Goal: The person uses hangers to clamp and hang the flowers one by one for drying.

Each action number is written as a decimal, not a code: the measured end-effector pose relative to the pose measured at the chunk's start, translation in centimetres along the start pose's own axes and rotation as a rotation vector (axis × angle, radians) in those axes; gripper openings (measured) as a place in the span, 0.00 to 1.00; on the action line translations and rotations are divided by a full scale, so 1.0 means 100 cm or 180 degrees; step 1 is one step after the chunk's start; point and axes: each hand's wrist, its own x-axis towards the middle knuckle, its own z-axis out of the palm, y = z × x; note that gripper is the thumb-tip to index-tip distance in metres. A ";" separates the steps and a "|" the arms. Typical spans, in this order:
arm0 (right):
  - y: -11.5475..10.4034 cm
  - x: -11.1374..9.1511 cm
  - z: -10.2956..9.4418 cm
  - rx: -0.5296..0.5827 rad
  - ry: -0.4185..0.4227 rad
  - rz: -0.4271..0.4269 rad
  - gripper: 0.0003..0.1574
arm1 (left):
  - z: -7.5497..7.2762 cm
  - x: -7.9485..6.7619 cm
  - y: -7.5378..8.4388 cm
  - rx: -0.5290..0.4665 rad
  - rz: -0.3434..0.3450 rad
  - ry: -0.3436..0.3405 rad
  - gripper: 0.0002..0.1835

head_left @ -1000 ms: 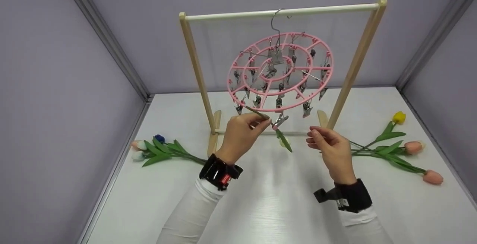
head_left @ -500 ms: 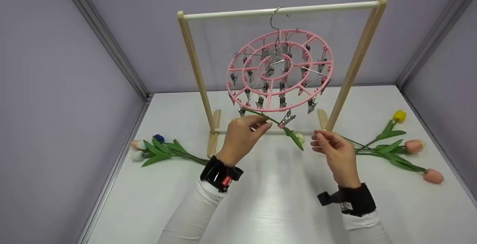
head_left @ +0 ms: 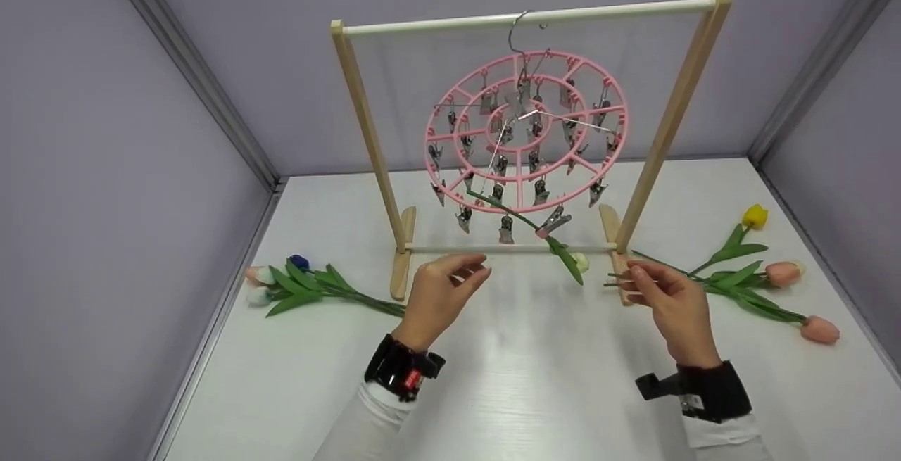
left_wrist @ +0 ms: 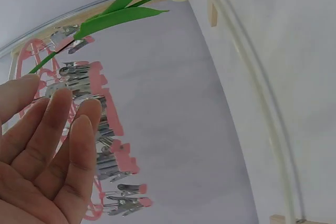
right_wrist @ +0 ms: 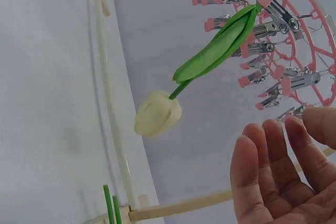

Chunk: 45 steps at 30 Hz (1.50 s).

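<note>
A white artificial tulip [right_wrist: 157, 114] hangs aslant, flower end down, its stem caught in a metal clip [head_left: 556, 220] of the pink round clip hanger [head_left: 519, 209]. Its green leaves [left_wrist: 113, 20] spread just below the clip. My left hand [head_left: 440, 299] is below and left of the hanger, fingers loosely bent and holding nothing, apart from the stem. To the right, my right hand [head_left: 679, 310] is near the stems of the tulips lying there, its fingers relaxed. In the right wrist view nothing lies between the fingers.
The hanger hooks over the white top bar [head_left: 436, 24] of a wooden stand [head_left: 676, 123]. On the table's left lie blue, peach and pale tulips [head_left: 310, 285]. On the right are a yellow tulip [head_left: 754, 217] and two pink tulips [head_left: 820, 330].
My left hand has let go of the tulip stem and moved down and left. The right hand has shifted right and down. The hanger has turned slightly, carrying the clipped tulip rightward.
</note>
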 end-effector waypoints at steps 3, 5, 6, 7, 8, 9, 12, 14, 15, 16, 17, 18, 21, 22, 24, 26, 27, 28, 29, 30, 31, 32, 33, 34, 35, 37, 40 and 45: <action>0.003 0.000 -0.016 -0.0266 -0.0076 -0.0019 0.23 | 0.001 -0.013 -0.005 -0.0025 -0.0036 0.0029 0.11; 0.005 0.002 -0.028 -0.0476 -0.0131 -0.0043 0.24 | 0.002 -0.020 -0.008 -0.0044 -0.0050 0.0042 0.11; 0.007 0.002 -0.034 -0.0553 -0.0147 -0.0047 0.25 | 0.001 -0.023 -0.009 -0.0058 -0.0063 0.0050 0.11; 0.009 0.003 -0.040 -0.0634 -0.0161 -0.0051 0.26 | 0.002 -0.027 -0.010 -0.0066 -0.0084 0.0058 0.11; 0.010 0.005 -0.046 -0.0700 -0.0169 -0.0048 0.26 | 0.002 -0.030 -0.012 -0.0078 -0.0103 0.0073 0.10; 0.012 0.006 -0.052 -0.0777 -0.0172 -0.0045 0.26 | 0.002 -0.033 -0.014 -0.0093 -0.0126 0.0085 0.10; 0.016 0.012 -0.070 -0.1005 -0.0160 -0.0018 0.27 | 0.004 -0.044 -0.019 -0.0128 -0.0245 0.0114 0.09; 0.019 0.017 -0.082 -0.1186 -0.0148 0.0015 0.27 | 0.006 -0.050 -0.023 -0.0155 -0.0339 0.0102 0.09; 0.020 0.019 -0.088 -0.1284 -0.0140 0.0035 0.28 | 0.006 -0.053 -0.024 -0.0177 -0.0391 0.0091 0.10; 0.021 0.021 -0.093 -0.1395 -0.0136 0.0064 0.28 | 0.006 -0.055 -0.026 -0.0193 -0.0438 0.0087 0.10; 0.023 0.023 -0.099 -0.1511 -0.0130 0.0093 0.28 | 0.007 -0.058 -0.027 -0.0215 -0.0487 0.0081 0.10; 0.024 0.025 -0.104 -0.1643 -0.0123 0.0117 0.28 | 0.007 -0.060 -0.028 -0.0238 -0.0532 0.0081 0.10; 0.030 0.031 -0.119 -0.2090 -0.0131 0.0157 0.30 | 0.008 -0.064 -0.031 -0.0295 -0.0628 0.0115 0.10; 0.032 0.033 -0.124 -0.2232 -0.0141 0.0127 0.29 | 0.008 -0.065 -0.031 -0.0309 -0.0649 0.0127 0.10; 0.037 0.037 -0.131 -0.2496 -0.0164 0.0007 0.26 | 0.008 -0.067 -0.032 -0.0310 -0.0677 0.0140 0.10; 0.043 0.041 -0.138 -0.2726 -0.0180 -0.0199 0.21 | 0.009 -0.068 -0.032 -0.0303 -0.0682 0.0147 0.10; 0.046 0.043 -0.142 -0.2829 -0.0189 -0.0317 0.17 | 0.009 -0.069 -0.032 -0.0300 -0.0682 0.0147 0.10; 0.048 0.044 -0.145 -0.2921 -0.0196 -0.0409 0.15 | 0.010 -0.070 -0.031 -0.0298 -0.0682 0.0144 0.10; 0.050 0.046 -0.149 -0.3008 -0.0199 -0.0497 0.13 | 0.010 -0.070 -0.031 -0.0293 -0.0682 0.0142 0.10; 0.052 0.047 -0.153 -0.3088 -0.0206 -0.0557 0.11 | 0.011 -0.071 -0.031 -0.0291 -0.0685 0.0139 0.10; 0.054 0.048 -0.157 -0.3168 -0.0217 -0.0595 0.10 | 0.011 -0.072 -0.030 -0.0295 -0.0683 0.0135 0.10; 0.055 0.049 -0.162 -0.3246 -0.0247 -0.0600 0.09 | 0.012 -0.072 -0.030 -0.0297 -0.0680 0.0129 0.10; 0.057 0.050 -0.166 -0.3311 -0.0269 -0.0593 0.08 | 0.013 -0.073 -0.030 -0.0292 -0.0679 0.0124 0.10; 0.058 0.050 -0.171 -0.3378 -0.0290 -0.0602 0.07 | 0.013 -0.073 -0.030 -0.0293 -0.0676 0.0115 0.10; 0.060 0.050 -0.175 -0.3448 -0.0309 -0.0609 0.06 | 0.014 -0.074 -0.030 -0.0297 -0.0673 0.0108 0.10; 0.064 0.049 -0.184 -0.3598 -0.0327 -0.0688 0.04 | 0.015 -0.075 -0.031 -0.0303 -0.0664 0.0089 0.10; 0.072 0.049 -0.193 -0.3749 -0.0313 -0.0785 0.06 | 0.015 -0.075 -0.032 -0.0312 -0.0673 0.0067 0.09; 0.081 0.047 -0.201 -0.3811 -0.0364 -0.0830 0.06 | 0.017 -0.075 -0.033 -0.0332 -0.0710 0.0043 0.08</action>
